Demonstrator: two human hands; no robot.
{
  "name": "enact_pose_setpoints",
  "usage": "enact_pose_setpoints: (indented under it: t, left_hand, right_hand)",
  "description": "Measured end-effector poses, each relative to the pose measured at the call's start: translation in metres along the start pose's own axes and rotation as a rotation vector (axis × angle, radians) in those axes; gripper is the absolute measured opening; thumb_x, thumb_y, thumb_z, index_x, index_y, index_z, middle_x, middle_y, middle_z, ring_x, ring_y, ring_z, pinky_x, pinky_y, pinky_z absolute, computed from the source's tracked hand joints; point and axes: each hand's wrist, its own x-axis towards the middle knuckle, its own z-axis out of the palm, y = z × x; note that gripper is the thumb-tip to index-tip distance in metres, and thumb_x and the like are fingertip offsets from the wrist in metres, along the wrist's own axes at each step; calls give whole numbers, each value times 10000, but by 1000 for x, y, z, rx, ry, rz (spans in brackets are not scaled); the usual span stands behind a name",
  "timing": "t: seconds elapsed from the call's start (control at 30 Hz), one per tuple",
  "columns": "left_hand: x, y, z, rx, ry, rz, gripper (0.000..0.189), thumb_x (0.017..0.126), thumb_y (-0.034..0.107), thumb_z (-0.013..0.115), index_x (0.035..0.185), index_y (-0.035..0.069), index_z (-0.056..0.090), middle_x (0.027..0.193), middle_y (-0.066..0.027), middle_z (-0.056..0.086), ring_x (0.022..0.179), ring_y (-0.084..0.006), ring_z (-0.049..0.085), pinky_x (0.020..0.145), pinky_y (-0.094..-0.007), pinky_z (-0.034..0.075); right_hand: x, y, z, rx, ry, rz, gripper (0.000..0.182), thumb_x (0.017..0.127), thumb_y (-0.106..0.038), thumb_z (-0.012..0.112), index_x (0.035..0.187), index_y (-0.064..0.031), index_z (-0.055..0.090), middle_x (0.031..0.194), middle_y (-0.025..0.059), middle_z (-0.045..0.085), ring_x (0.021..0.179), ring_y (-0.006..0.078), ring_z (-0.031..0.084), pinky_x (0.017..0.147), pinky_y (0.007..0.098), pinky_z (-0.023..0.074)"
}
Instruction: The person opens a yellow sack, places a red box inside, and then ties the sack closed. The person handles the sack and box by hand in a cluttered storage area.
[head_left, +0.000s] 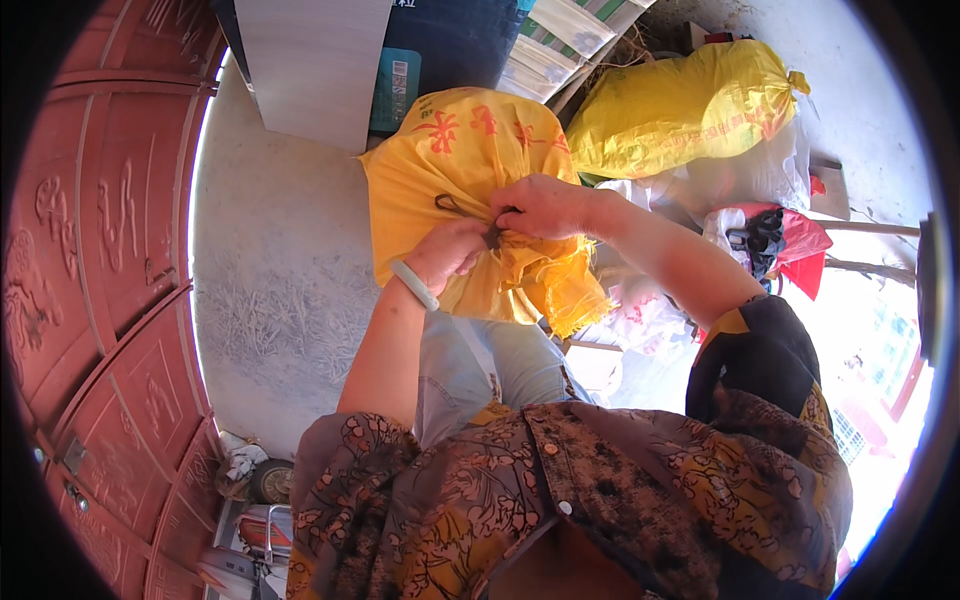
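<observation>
A large yellow woven sack (472, 150) with red printed characters stands before me, its neck gathered. A dark strip of tie (450, 202) runs about the neck, one looped end sticking out to the left. My right hand (544, 206) pinches the tie at the neck from the right. From the lower left my left hand (454, 251) has its fingers closed on the tie at the same spot, with a pale bangle (414, 285) on that wrist. The frayed mouth (559, 289) of the sack flops towards the lower right. My fingers hide most of the tie.
A full yellow sack (682, 109) lies at the back right, above plastic bags (757, 169). Behind the sack stand a pale panel (311, 67) and a dark box (450, 52). Red metal doors (112, 225) line the left. A cardboard box (596, 364) sits near my legs.
</observation>
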Motion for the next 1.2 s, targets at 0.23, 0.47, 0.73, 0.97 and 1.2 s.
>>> enact_pose_setpoints:
  t: [0.23,0.47,0.73,0.97,1.2]
  left_hand:
    - [3,-9,18,186,201,161,101,821,126,614,835,38,566,642,31,506,534,-63,436,494,-205,329]
    - [-2,-22,34,605,565,486,195,778,63,646,933,-5,550,620,-44,553,564,-128,524,528,-268,410]
    - [-4,-52,31,708,727,584,188,752,62,663,908,7,575,643,-84,586,567,-182,555,560,-300,448]
    - [5,-67,36,799,676,600,82,773,74,621,817,6,614,702,-155,616,643,-289,603,607,-339,475]
    - [-2,-47,33,939,701,487,177,804,185,566,811,11,597,737,-200,607,723,-378,590,626,-419,462]
  right_hand:
    - [1,0,1,-18,4,13,157,838,-177,538,923,-68,612,857,150,634,837,326,598,736,391,465]
    - [3,-3,-1,-84,-14,47,166,838,-194,531,922,-75,611,853,154,630,835,329,596,734,399,463]
    - [6,8,-28,-246,204,127,135,826,-197,547,863,-71,577,776,140,617,756,333,593,679,407,467]
    - [-12,52,-35,-41,298,238,190,758,-240,669,754,-59,614,687,132,618,668,300,601,605,387,465]
    - [1,62,-16,-150,446,83,240,750,-261,657,780,-29,605,731,167,601,731,356,585,635,420,459]
